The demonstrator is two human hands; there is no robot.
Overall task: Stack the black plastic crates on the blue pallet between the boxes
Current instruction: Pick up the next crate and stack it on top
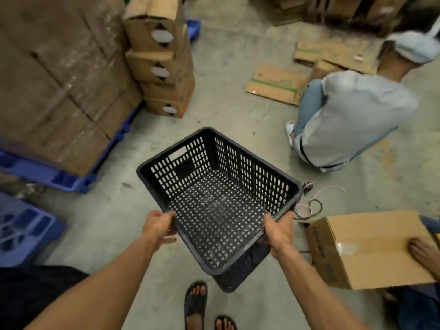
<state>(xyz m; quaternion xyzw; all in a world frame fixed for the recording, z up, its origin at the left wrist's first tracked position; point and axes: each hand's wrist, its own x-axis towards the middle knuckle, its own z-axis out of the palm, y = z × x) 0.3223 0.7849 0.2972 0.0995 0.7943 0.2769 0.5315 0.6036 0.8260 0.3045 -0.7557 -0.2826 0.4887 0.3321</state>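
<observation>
Both hands carried one black crate [219,198] above the concrete floor [238,110], tilted so its perforated bottom faced the camera. The left hand [159,226] had its fingers clenched over the near-left rim; the right hand [277,232] gripped the near-right rim. A blue pallet [69,179] loaded with cardboard boxes [59,91] lay far left, well apart from the crate. Another blue pallet [26,227], seemingly bare, sat near left. A crouching person [352,120] worked far right.
</observation>
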